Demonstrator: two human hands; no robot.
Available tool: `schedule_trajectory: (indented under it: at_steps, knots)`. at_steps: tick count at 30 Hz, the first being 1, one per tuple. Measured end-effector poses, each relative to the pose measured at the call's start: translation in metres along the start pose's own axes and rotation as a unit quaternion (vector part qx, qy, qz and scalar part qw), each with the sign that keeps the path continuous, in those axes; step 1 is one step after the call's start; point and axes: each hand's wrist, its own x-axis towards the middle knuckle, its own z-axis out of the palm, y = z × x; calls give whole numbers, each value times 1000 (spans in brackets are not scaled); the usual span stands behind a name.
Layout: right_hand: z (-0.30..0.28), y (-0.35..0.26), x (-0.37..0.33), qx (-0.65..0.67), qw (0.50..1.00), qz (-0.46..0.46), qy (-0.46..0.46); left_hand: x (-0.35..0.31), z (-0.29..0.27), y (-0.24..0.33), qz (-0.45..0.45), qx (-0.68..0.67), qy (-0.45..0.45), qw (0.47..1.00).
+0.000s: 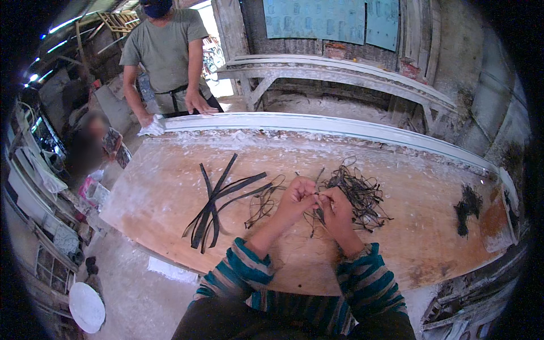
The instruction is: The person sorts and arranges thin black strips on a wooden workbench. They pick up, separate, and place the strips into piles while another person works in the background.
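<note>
My left hand (pixel 298 199) and my right hand (pixel 336 214) meet over the middle of the wooden table (pixel 419 238). Both are closed in a pinch, fingertips almost touching, on what looks like a thin black cord; most of it is hidden by the fingers. Just right of my right hand lies a tangled heap of thin black cords (pixel 362 195). A looser, smaller tangle of cords (pixel 262 205) rests beside my left forearm. Farther left, several flat black strips (pixel 211 207) lie crossed over one another on the wood.
A dark bundle of strands (pixel 468 208) sits near the table's right end. Along the far edge runs a long white moulding (pixel 317 124). Behind it, at the left, a person (pixel 170 62) presses a white cloth (pixel 152 126) near its end. A white round object (pixel 86 307) is at lower left.
</note>
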Motion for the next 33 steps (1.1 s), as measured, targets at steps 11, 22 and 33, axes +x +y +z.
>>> schedule_trajectory:
  at_steps: [11, 22, 33]
  knots:
    - [-3, 14, 4, 391, 879, 260, -81, -6, 10, 10, 226, 358, -4, 906]
    - [-10, 11, 6, 543, 770, 326, -73, -10, 11, 8, 198, 303, -11, 932]
    - [1, 18, 4, 338, 899, 276, -45, -5, 7, -7, 67, 110, 8, 992]
